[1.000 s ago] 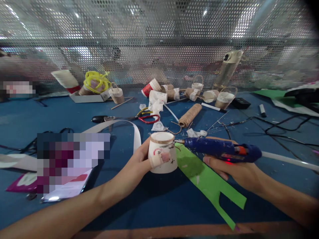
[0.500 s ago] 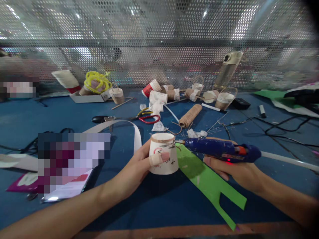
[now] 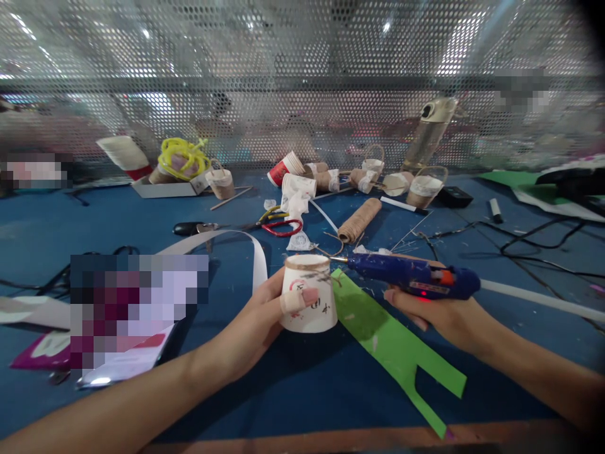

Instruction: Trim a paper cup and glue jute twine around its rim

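Observation:
My left hand [image 3: 265, 315] is wrapped round a small white paper cup [image 3: 309, 293], held upside down over the blue table, with a band of brown twine round its top edge. A plaster is on the thumb. My right hand [image 3: 437, 315] grips a blue hot glue gun [image 3: 411, 275]. Its nozzle points left and sits just right of the cup's twine band, a small gap apart. A green paper strip [image 3: 397, 347] lies under both.
A twine spool [image 3: 360, 219], red and yellow scissors [image 3: 278, 222], a white paper strip [image 3: 258, 252], several twine-wrapped cups [image 3: 378, 176] and a bottle [image 3: 430, 132] lie farther back. Black cables [image 3: 520, 243] cross the right side. A perforated metal screen [image 3: 302, 82] closes the back.
The glue gun has drawn slightly right and back, so its nozzle has come off the cup's twine band. The cup has tilted a little in my left hand.

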Tool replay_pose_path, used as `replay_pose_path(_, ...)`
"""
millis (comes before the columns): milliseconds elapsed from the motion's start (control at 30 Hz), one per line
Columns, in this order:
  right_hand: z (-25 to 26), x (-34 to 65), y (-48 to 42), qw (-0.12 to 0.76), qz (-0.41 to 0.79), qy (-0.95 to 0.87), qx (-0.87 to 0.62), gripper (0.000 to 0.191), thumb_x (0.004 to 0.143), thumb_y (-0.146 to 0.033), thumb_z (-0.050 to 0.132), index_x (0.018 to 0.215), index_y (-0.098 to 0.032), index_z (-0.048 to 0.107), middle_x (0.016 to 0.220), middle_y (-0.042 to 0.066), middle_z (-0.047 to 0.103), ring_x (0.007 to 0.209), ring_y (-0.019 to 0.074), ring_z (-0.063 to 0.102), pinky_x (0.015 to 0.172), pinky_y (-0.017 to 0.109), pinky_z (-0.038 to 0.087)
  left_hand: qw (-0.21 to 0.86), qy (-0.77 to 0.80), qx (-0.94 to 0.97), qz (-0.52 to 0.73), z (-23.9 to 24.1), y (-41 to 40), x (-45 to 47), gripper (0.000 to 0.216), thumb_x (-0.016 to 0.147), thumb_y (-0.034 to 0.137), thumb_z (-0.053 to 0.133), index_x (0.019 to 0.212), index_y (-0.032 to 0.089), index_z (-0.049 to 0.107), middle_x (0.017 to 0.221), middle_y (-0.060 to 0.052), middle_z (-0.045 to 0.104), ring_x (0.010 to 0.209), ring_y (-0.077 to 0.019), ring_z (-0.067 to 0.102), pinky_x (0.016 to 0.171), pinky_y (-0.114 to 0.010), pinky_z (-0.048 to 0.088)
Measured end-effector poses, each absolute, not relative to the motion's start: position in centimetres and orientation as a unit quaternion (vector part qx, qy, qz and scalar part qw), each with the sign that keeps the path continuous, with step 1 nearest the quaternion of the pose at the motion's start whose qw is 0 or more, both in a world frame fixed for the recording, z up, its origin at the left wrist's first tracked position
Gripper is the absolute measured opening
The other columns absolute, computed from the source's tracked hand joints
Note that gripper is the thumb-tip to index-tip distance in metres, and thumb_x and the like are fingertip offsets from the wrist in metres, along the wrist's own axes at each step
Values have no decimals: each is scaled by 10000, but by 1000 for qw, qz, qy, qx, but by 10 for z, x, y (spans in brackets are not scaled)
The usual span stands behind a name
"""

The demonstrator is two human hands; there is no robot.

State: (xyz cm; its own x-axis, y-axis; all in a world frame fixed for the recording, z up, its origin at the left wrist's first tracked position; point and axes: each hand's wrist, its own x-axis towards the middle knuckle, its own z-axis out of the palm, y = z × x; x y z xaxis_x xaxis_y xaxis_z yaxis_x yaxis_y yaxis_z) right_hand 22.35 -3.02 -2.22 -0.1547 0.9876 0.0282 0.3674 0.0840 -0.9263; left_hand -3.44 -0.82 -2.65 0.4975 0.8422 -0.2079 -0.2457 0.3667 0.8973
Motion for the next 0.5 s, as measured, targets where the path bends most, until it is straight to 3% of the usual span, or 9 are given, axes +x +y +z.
replay_pose_path(100, -23, 222, -30, 382, 402, -631, -543, 276, 825, -372, 691, 647, -250, 519, 416, -91, 420, 385, 110, 400, 430, 272, 408, 753, 339, 432, 364, -27, -9, -34, 394, 859, 318, 764, 1232, 221, 682, 1187, -90, 785, 1089, -294, 722, 876, -316, 541)
replay_pose_path(167, -26, 220, -30, 405, 396, -632, -529, 258, 868, -410, 688, 716, -248, 557, 520, -65, 517, 477, 130, 500, 499, 282, 458, 753, 337, 437, 359, -27, -9, -33, 420, 852, 328, 774, 1247, 226, 674, 1182, -89, 783, 1095, -299, 716, 864, -319, 541)
replay_pose_path(267, -30, 214, -32, 449, 390, -640, -487, 198, 845, -425, 760, 887, -270, 643, 854, -3, 684, 804, 186, 665, 733, 330, 549, 751, 337, 453, 343, -26, -11, -32, 421, 855, 354, 779, 1247, 241, 672, 1181, -76, 779, 1125, -296, 698, 869, -318, 528)
replay_pose_path(367, -31, 206, -33, 475, 400, -642, -449, 333, 734, -354, 875, 999, -316, 678, 1039, 8, 710, 1009, 233, 673, 911, 410, 552, 744, 340, 476, 323, -29, -13, -32, 442, 880, 373, 759, 1295, 265, 650, 1246, -67, 753, 1211, -302, 648, 919, -327, 502)
replay_pose_path(500, -33, 198, -35, 475, 438, -645, -408, 340, 718, -252, 889, 978, -321, 681, 1024, -7, 712, 972, 222, 687, 875, 403, 576, 731, 349, 493, 319, -33, -14, -34, 482, 892, 401, 743, 1343, 283, 621, 1349, -64, 704, 1301, -328, 579, 959, -349, 486)
